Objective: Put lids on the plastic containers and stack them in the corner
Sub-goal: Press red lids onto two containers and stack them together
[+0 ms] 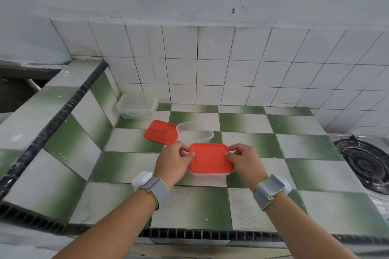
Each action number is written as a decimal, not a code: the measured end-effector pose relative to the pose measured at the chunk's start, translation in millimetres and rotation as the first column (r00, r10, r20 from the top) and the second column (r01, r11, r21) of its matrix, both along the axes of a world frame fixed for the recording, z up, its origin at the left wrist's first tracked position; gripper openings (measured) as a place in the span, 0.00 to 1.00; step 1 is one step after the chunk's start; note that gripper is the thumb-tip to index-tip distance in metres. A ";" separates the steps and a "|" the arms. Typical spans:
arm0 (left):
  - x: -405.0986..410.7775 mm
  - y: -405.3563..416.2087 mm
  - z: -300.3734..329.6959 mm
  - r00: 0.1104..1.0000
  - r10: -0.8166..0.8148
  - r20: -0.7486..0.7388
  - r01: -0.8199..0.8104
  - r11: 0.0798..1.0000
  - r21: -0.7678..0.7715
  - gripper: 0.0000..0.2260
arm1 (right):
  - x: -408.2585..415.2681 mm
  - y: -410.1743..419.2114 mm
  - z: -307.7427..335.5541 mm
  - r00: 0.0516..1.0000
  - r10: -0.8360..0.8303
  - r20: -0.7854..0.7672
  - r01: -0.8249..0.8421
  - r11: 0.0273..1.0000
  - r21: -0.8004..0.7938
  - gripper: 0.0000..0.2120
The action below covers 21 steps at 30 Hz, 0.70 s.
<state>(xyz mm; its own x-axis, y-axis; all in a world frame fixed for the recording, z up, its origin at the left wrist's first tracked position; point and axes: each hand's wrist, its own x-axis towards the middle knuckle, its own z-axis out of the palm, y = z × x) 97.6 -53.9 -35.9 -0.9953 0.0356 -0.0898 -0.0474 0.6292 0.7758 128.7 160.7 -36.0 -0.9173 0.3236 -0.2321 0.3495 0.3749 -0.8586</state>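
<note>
A clear plastic container with an orange lid (210, 157) on top sits on the green-and-white tiled counter (189, 206), near the middle. My left hand (173, 161) grips the lid's left edge and my right hand (245, 162) grips its right edge, thumbs resting on top. Just behind it stands an open clear container (195, 130) with a second orange lid (161, 132) leaning against its left side. A lidded clear container (136, 105) sits in the far left corner against the wall tiles.
A raised tiled ledge with a dark border (63, 111) runs along the left. A black gas burner (366, 160) sits at the right edge. White wall tiles (210, 69) back the counter.
</note>
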 end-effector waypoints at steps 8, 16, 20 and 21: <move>-3.8 0.2 -23.3 0.945 0.002 0.327 -0.143 0.903 0.406 0.08 | 2.8 -0.8 -14.3 0.990 -0.069 0.120 0.101 0.952 -0.288 0.06; -8.1 4.5 -26.0 0.895 -0.029 0.445 -0.242 0.806 0.541 0.07 | -0.8 7.6 -18.2 0.988 -0.052 0.144 0.099 0.934 -0.344 0.10; -8.3 3.4 -28.9 0.913 -0.045 0.405 -0.200 0.816 0.542 0.09 | 0.5 9.2 -17.6 0.994 -0.003 0.106 0.027 0.973 -0.229 0.17; -7.3 3.5 -29.0 0.918 -0.056 0.393 -0.180 0.823 0.539 0.09 | 2.4 9.8 -16.6 0.995 0.011 0.097 0.007 0.982 -0.188 0.19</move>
